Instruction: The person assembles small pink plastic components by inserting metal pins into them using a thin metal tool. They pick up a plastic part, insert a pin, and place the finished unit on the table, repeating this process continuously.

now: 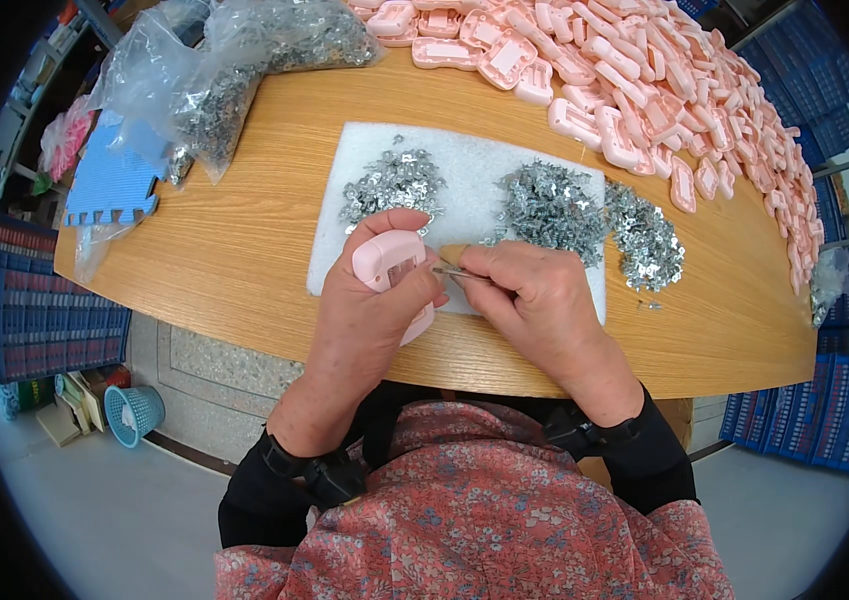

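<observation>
My left hand [349, 315] is closed around a pink plastic casing [384, 258], held up over the near edge of a white foam sheet [466, 165]. Pinched in my right hand [549, 295] is a thin metal tool that looks like tweezers [462, 273]. Its tip meets the casing's right side by my left thumb; whether a small part sits in the tip is hidden. Beyond my hands, small metal clips lie in a left pile [396, 185] and a right pile [552, 210] on the foam. A further clip pile [646, 240] spills onto the table to the right.
A large heap of pink casings [634, 90] covers the wooden table's [734, 335] far right. Clear plastic bags of metal parts [234, 95] rest at the far left, beside a blue foam mat [114, 180]. Blue crates [54, 300] and a basket [134, 414] stand on the floor.
</observation>
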Available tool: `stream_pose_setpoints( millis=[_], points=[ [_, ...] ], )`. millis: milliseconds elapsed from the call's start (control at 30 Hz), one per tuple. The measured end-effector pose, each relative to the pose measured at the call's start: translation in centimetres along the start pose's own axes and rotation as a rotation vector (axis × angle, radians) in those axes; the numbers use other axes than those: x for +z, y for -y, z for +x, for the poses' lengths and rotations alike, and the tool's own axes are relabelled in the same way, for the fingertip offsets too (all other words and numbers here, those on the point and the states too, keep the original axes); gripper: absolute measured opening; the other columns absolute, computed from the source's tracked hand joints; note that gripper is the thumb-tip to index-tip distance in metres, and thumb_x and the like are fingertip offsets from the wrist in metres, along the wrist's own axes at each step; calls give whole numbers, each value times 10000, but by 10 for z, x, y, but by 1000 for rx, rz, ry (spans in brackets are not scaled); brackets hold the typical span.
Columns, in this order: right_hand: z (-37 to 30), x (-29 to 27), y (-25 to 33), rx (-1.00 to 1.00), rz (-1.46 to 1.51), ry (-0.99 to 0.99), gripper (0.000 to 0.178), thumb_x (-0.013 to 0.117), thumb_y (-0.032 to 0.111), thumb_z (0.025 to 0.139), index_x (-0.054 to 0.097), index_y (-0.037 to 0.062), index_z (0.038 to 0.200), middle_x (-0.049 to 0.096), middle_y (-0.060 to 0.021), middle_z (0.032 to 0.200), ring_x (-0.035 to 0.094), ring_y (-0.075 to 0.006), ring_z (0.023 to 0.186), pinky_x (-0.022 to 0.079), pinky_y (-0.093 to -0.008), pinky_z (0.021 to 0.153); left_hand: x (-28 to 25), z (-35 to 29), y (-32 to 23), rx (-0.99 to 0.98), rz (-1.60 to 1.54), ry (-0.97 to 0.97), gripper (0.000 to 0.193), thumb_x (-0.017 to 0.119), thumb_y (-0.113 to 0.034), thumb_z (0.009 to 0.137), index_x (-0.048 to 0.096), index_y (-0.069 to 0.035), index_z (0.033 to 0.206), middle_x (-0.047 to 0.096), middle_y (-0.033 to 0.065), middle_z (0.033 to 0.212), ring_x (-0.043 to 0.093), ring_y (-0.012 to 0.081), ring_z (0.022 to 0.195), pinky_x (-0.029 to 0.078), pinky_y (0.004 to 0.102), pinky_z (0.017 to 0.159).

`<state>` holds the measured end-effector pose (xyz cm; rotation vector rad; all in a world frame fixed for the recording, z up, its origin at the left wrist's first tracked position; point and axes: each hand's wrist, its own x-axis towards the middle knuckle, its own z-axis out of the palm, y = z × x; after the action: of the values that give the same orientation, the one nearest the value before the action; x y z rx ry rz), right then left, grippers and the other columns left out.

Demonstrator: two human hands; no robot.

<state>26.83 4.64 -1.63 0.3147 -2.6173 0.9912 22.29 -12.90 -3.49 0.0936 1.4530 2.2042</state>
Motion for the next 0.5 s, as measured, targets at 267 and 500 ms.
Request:
stream_pose_setpoints(
  millis=[267, 500],
  points=[
    [-2, -10, 2, 393, 330, 167, 163, 705, 154, 878, 700, 19, 968, 587, -66, 641, 519, -102, 556, 427, -265, 540, -2, -2, -2, 65, 102, 19, 403, 662, -32, 885, 496, -42, 1252, 619, 23, 931, 625, 114, 830, 515, 255, 752],
    [2, -13, -3, 657, 768, 359, 206, 686, 170, 923, 695, -17, 1009, 629, 56, 748, 492, -2, 644, 397, -196, 564, 1, -4, -4, 88, 152, 45, 332, 648, -16, 912, 530, -57, 1220, 571, -33, 915, 512, 24, 817, 436, 189, 700]
  ],
)
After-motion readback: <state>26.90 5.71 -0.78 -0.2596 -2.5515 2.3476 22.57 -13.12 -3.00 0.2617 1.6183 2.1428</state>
